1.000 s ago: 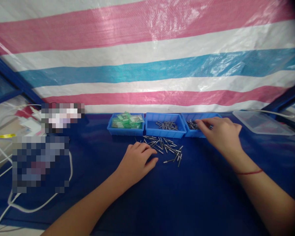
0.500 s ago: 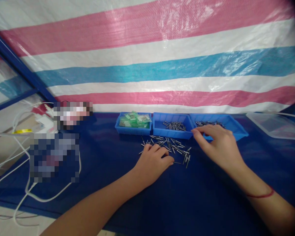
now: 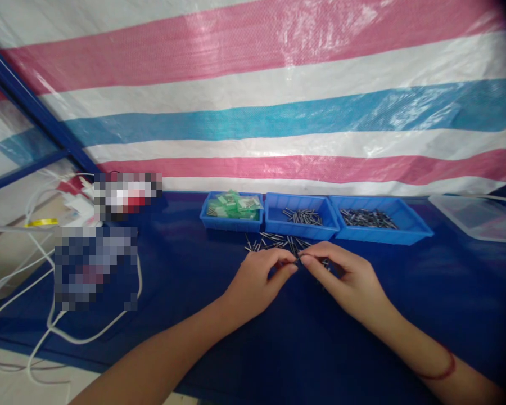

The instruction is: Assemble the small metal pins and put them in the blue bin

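Observation:
My left hand (image 3: 257,281) and my right hand (image 3: 348,278) meet fingertip to fingertip over the table. Both pinch between thumb and forefinger. A thin dark metal pin (image 3: 298,258) shows as a sliver between the fingertips; most of it is hidden by my fingers. Just beyond my hands lies a loose pile of metal pins (image 3: 274,239), partly covered by them. Behind the pile, the middle blue bin (image 3: 293,228) holds more metal pins. The right blue bin (image 3: 388,235) contains a heap of similar small metal pieces.
A left blue bin (image 3: 231,226) holds green-and-clear small packets (image 3: 236,205). At the right lies a clear plastic lid or tray (image 3: 476,219). White cables (image 3: 84,340) loop over the table's left side. A striped plastic sheet (image 3: 253,124) hangs behind.
My right hand has come from the right blue bin toward the left and nearer. My left hand has lifted off the pile, its fingers now pinched against the right hand's fingertips.

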### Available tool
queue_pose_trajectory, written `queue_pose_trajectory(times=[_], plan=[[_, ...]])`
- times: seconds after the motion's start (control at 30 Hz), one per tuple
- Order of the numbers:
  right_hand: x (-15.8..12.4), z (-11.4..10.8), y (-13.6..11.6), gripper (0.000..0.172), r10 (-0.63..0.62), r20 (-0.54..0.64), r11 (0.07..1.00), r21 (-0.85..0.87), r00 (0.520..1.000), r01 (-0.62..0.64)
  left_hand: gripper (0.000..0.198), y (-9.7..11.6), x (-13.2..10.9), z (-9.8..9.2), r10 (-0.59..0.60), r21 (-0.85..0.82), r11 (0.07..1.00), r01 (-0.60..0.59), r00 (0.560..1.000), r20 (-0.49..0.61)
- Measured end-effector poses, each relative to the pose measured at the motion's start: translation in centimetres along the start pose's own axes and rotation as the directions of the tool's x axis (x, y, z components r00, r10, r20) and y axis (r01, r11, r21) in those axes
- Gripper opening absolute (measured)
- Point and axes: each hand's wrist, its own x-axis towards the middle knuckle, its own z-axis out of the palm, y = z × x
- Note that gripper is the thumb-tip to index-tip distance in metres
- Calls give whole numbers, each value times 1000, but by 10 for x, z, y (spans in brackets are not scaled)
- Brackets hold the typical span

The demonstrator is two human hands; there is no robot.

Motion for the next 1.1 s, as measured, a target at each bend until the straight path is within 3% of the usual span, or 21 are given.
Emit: queue_pose_trajectory(times=[0.2,0.43,0.63,0.77,0.9,1.0,1.1], plan=[[-1,2,0,9,12,-24,998,54,1000,-11,14,2,-1,0,-5,-34,999,6,1000,16],[-3,3,-6,9,-38,36,996,78,999,35,19,-1,0,0,47,-8,999,-46,996,76],[-2,0,-8,16,-167,33,986,34,985,165,10,-4,0,1,83,-66,994,-87,995,-60],[-1,-3,-5,14,-164,50,986,-35,985,166,9,-1,0,-3,61,-59,996,-68,992,-113],[2,-6,-1,13,-111,111,991,-66,988,119,18,0,-1,-8,75,11,997,-74,992,-97],[8,-18,7,15,-39,11,989,-139,999,40,37,-3,-2,-14,82,146,987,-73,995,-55],[16,-41,24,18,26,-243,950,-295,970,-99,33,-8,-1,-22,68,343,937,-67,998,9]])
